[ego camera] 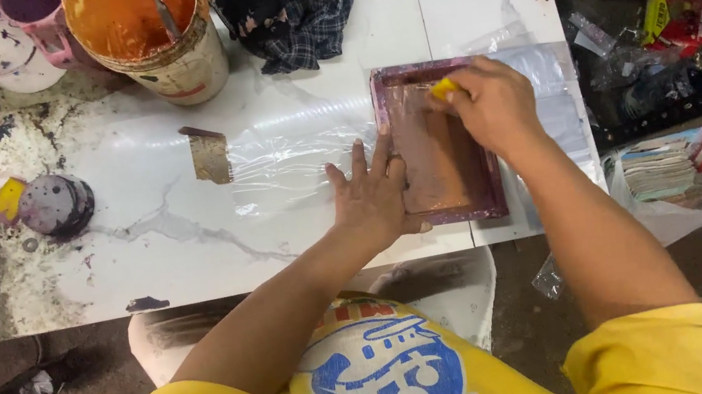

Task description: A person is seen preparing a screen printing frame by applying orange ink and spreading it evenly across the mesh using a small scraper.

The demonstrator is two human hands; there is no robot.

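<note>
Bucket [153,33]: orange paint, stick inside. Framed screen [439,145] on table [149,242], right side. Your left hand [374,198]: fingers spread, flat on frame edge. Your right hand [492,102]: pinching yellow scraper [443,88] over screen.

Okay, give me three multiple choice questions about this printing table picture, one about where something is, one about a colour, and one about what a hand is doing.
1. Where is the dark checked cloth?
A. At the table's far edge, right of the orange paint bucket
B. Inside the frame
C. On the floor

2. What colour is the small piece in the right hand?
A. Green
B. Yellow
C. White

3. What is the left hand doing?
A. Lifting a bucket
B. Hanging off the table
C. Pressing flat on the purple-edged frame

Answers: 1 A, the cloth lies beside the bucket. 2 B, a yellow piece shows at the fingertips. 3 C, the palm lies spread on the frame's left edge.
</note>
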